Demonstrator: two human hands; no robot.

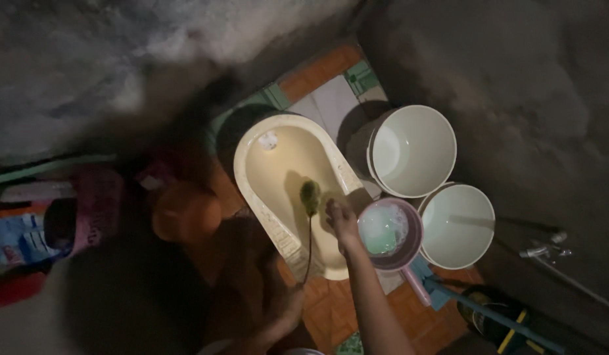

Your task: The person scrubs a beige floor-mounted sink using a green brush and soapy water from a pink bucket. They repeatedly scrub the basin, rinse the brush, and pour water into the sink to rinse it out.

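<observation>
Fingers of the right hand [342, 220] are hard to read from where one stands: the hand hangs over the right rim of the squat toilet pan [268, 197], right beside the pink dipper [390, 231], and the light is too dim to say whether it grips the dipper's rim or merely rests open against it. The dipper holds foamy, greenish water and its long pink handle [417, 284] points down toward the floor tiles. The left hand [286, 307] sits low in the shadow, curled shut around the thin handle of a toilet brush [310, 197]; the stick runs up from that fist into the cream-coloured bowl, where the dark green bristle head lies against the inner wall near the middle. A small drain opening shows at the far end of the pan.

To the right of the pan stand two pale buckets, a larger bucket [413, 151] further off and a second bucket [457, 225] nearer, the dipper touching or overlapping both in this view. An orange round vessel [186, 212] sits left of the pan. A blue mop handle [495, 319] lies across the orange floor tiles [330, 312] at lower right, and a metal tap [544, 246] juts from the rough wall.
</observation>
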